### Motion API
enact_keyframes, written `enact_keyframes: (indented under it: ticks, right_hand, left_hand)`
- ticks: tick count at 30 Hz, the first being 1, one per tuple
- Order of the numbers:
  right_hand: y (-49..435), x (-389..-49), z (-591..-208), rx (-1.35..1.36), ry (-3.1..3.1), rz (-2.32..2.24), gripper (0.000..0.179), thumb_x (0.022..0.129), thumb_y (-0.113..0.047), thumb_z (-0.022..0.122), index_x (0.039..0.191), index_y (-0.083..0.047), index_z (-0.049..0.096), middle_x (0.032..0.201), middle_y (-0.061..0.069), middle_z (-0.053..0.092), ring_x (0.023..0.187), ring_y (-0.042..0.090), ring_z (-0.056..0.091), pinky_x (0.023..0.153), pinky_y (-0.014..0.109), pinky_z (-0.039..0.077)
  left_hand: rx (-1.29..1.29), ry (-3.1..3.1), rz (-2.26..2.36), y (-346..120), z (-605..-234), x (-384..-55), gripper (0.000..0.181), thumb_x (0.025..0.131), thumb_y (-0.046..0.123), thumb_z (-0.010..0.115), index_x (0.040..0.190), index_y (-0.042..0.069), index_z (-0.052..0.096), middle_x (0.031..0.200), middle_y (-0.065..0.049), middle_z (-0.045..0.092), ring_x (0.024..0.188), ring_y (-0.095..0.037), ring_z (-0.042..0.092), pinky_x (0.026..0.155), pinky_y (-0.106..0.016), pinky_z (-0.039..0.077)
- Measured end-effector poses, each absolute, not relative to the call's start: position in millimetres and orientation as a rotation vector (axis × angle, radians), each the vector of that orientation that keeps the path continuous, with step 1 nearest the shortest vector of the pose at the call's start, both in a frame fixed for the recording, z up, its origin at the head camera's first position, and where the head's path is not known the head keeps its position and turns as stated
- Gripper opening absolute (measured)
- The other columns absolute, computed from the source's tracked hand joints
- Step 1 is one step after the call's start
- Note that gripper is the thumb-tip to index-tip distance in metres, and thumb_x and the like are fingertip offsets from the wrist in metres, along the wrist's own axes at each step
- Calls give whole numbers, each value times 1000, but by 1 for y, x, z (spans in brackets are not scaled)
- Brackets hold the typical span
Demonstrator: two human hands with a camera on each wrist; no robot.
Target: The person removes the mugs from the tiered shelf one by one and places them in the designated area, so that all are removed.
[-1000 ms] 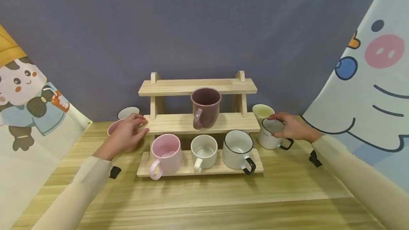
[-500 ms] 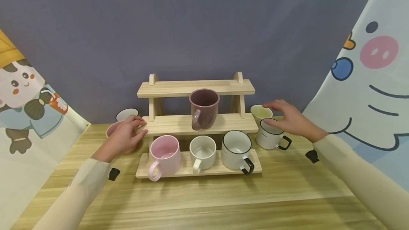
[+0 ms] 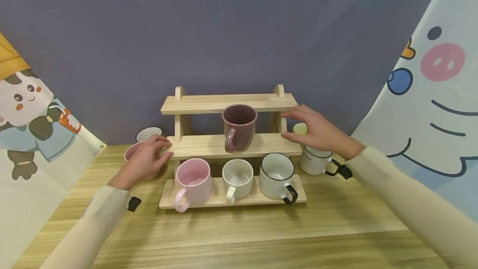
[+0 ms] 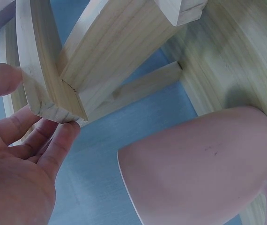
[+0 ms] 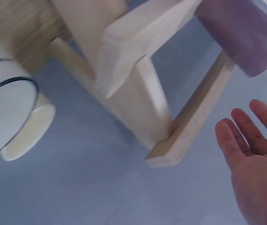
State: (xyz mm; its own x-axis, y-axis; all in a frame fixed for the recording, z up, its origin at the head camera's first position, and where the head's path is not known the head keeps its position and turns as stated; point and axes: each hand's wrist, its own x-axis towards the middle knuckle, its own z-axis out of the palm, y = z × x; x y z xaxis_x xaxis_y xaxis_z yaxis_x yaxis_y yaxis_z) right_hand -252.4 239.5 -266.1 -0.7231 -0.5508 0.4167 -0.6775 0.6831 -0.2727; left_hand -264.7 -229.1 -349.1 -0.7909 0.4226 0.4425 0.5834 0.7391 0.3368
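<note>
My left hand (image 3: 145,159) holds the left end of the middle tier of a three-tier wooden shelf (image 3: 194,145); in the left wrist view its thumb and fingers lie around the board end (image 4: 54,110). With fingers spread and nothing in them, my right hand (image 3: 317,132) hovers by the shelf's right side. A purple mug (image 3: 246,134) stands on the middle tier, apart from the right fingers in the right wrist view. Along the bottom tier are a pink mug (image 3: 199,188), a cream mug (image 3: 240,182) and a white mug with a black rim (image 3: 272,182).
Right of the shelf, another black-rimmed white mug (image 3: 313,163) stands before a pale yellow cup (image 3: 299,128), both partly behind my right hand. On the left are a second pink mug (image 4: 199,164) and a dark-rimmed white cup (image 3: 149,133). A grey-blue cloth (image 3: 231,32) hangs behind.
My right hand has left the rim of the white mug at the right and moved left and up to the shelf's right side. The left hand stays on the shelf end.
</note>
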Motion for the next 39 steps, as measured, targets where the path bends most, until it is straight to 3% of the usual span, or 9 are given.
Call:
enact_keyframes:
  ticks: [11, 20, 27, 39]
  right_hand:
    - [201, -263, -253, 1101, -2495, 576, 52, 85, -34, 71, 125, -4, 57, 125, 7, 54, 117, 22, 47, 96, 43, 38]
    - [157, -268, -236, 759, -2733, 501, 84, 80, -63, 61, 136, -3, 46, 129, 13, 47, 114, 28, 49, 92, 44, 42]
    - [128, -272, -233, 685, -2810, 447, 96, 73, -71, 62, 135, 0, 47, 126, 16, 47, 111, 28, 49, 94, 41, 41]
    - [120, -273, -235, 809, -2747, 400, 74, 79, -55, 67, 132, -5, 51, 116, 10, 50, 102, 22, 49, 86, 38, 43]
  left_hand:
    - [-782, -2602, -661, -231, -353, -266, 25, 88, 11, 66, 105, -7, 63, 111, -18, 53, 92, -32, 56, 83, -47, 46]
    - [-779, -2600, -652, -233, -352, -265, 25, 89, 11, 65, 105, -8, 63, 111, -18, 53, 94, -33, 55, 84, -47, 45]
    - [-800, -2586, -653, -233, -355, -267, 25, 88, 11, 66, 105, -8, 64, 112, -19, 53, 96, -33, 56, 86, -48, 45]
    - [-793, -2603, -641, -231, -351, -266, 26, 89, 12, 65, 107, -8, 63, 113, -18, 52, 97, -33, 55, 87, -48, 44]
